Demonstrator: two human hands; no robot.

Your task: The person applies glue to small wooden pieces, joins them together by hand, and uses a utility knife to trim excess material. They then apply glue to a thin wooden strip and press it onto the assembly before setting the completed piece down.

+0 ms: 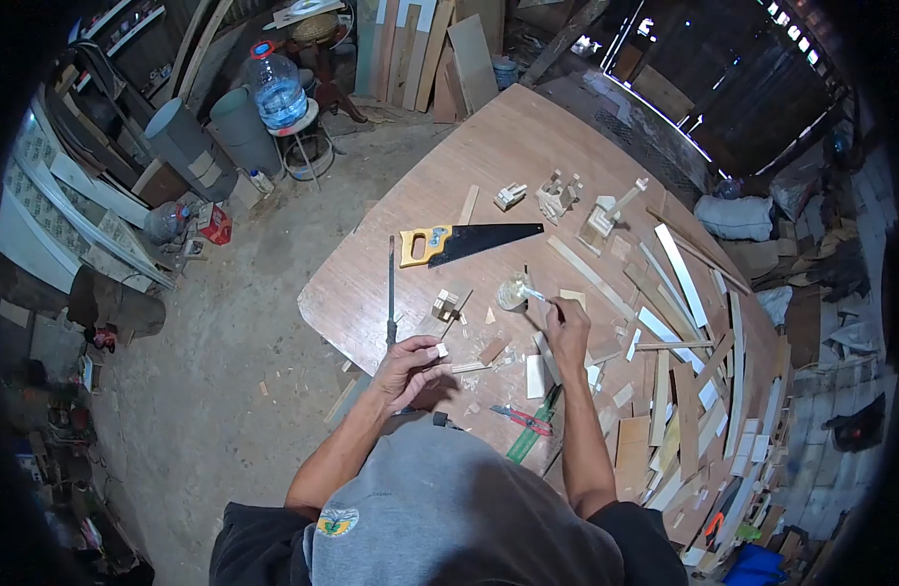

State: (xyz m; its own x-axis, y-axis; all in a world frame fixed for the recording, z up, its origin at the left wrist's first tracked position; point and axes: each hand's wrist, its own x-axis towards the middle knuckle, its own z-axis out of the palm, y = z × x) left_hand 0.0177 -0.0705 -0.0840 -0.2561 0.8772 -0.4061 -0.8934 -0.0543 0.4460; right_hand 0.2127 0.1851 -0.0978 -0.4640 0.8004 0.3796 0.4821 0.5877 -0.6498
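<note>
Workbench (pixel 527 146) — wood strip (pixel 467 368) at left hand's (pixel 407 371) fingertips.

Saw (pixel 469 241) lies on the surface (pixel 508 146) beyond both hands, file (pixel 391 288) just left of it near the surface edge. Left hand (pixel 410 371) sits at the near edge with a small block (pixel 442 350) at its fingertips; right hand (pixel 566 327) is to its right, holding a stick (pixel 533 292) into the cup (pixel 513 291). Offcut strips (pixel 684 371) pile at right, pliers (pixel 522 420) near the body, water jug (pixel 276 88) on a stool far left on the floor.
</note>
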